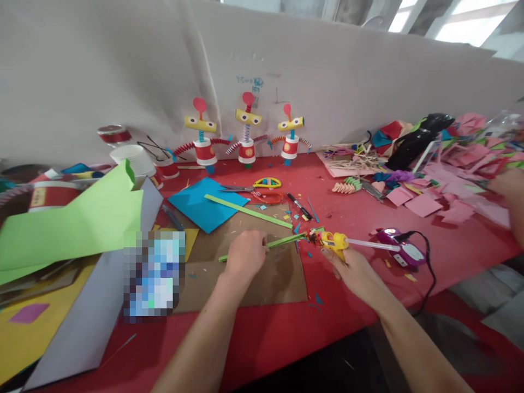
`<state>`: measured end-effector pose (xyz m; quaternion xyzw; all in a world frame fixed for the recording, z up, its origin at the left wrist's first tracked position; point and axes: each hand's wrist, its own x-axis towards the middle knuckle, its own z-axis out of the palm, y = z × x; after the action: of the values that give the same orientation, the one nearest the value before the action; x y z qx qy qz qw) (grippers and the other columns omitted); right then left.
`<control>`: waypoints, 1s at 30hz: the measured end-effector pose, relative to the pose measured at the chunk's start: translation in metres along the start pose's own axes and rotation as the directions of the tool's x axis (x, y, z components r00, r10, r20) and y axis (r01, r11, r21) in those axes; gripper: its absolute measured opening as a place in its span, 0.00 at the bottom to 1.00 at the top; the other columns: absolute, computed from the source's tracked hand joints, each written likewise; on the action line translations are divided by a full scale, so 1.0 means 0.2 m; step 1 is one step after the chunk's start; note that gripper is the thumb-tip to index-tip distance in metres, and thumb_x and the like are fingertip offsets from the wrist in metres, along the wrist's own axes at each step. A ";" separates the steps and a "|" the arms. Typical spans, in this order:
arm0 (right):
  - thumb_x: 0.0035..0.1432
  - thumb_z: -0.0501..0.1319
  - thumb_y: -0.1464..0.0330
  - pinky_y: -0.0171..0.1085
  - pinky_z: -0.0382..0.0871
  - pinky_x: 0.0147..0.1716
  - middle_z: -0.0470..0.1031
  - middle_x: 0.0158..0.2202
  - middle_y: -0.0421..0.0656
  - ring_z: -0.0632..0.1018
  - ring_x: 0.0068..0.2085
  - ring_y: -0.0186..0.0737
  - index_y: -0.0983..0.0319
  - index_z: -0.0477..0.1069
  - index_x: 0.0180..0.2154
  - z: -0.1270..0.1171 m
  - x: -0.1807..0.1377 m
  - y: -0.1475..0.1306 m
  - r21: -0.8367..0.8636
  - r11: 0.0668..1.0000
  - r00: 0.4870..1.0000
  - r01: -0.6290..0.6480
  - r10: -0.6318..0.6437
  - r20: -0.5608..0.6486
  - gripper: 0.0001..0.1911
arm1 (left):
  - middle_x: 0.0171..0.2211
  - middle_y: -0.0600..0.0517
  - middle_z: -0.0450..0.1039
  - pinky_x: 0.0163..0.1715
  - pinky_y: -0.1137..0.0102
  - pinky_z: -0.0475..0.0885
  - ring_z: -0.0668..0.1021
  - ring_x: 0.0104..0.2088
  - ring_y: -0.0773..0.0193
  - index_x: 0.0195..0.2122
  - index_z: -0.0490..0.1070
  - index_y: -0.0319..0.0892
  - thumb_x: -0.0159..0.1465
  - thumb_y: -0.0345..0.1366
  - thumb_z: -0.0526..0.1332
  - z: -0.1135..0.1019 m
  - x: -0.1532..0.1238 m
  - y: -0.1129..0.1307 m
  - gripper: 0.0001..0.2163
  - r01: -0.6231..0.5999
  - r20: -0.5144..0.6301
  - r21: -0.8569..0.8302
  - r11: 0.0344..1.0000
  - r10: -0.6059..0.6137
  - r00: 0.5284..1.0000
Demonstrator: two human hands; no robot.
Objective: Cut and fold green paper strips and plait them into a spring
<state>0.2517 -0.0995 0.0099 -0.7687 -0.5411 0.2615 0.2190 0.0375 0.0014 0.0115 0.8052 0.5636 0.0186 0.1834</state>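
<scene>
My left hand (246,251) is closed around a narrow green paper strip (284,240), which points right over a brown cardboard sheet (282,281). In my right hand (352,267) is a yellow hot glue gun (333,241) with a clear glue stick (370,244) sticking out of its back. The gun's nozzle end meets the right end of the strip; whether they touch I cannot make out. Another green strip (249,212) lies across a blue paper square (204,204) and the cardboard. Scissors with yellow and red handles (268,191) rest just behind.
Three paper-cup robot figures (246,147) stand against the wall. A black marker (300,206) lies near paper scraps. At right sit a purple power adapter (400,248) with a cord and a pink paper pile (450,191); another person's hand (511,191) is there. Green paper (82,224) covers the left.
</scene>
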 end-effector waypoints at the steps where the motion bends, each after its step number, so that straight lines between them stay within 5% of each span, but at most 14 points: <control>1: 0.57 0.47 0.50 0.34 0.54 0.20 0.62 0.15 0.36 0.66 0.18 0.36 0.61 0.64 0.28 0.00 0.00 0.01 -0.004 1.000 1.000 0.000 0.000 -0.001 0.22 | 0.33 0.48 0.75 0.37 0.68 0.66 0.76 0.36 0.59 0.30 0.73 0.44 0.56 0.36 0.59 0.00 0.00 0.00 0.05 -0.001 0.005 -0.004 1.000 0.001 1.000; 30: 0.57 0.47 0.51 0.34 0.55 0.20 0.61 0.14 0.36 0.65 0.18 0.35 0.59 0.61 0.22 -0.06 0.02 0.04 0.046 0.998 0.999 -0.031 0.032 -0.034 0.22 | 0.32 0.49 0.75 0.35 0.69 0.66 0.76 0.35 0.59 0.30 0.72 0.43 0.55 0.38 0.60 0.00 0.02 -0.01 0.05 0.023 0.022 -0.026 0.999 -0.022 1.000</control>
<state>0.2662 -0.0990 0.0131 -0.7763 -0.5190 0.2640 0.2415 0.0363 0.0054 0.0099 0.7966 0.5703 0.0153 0.2000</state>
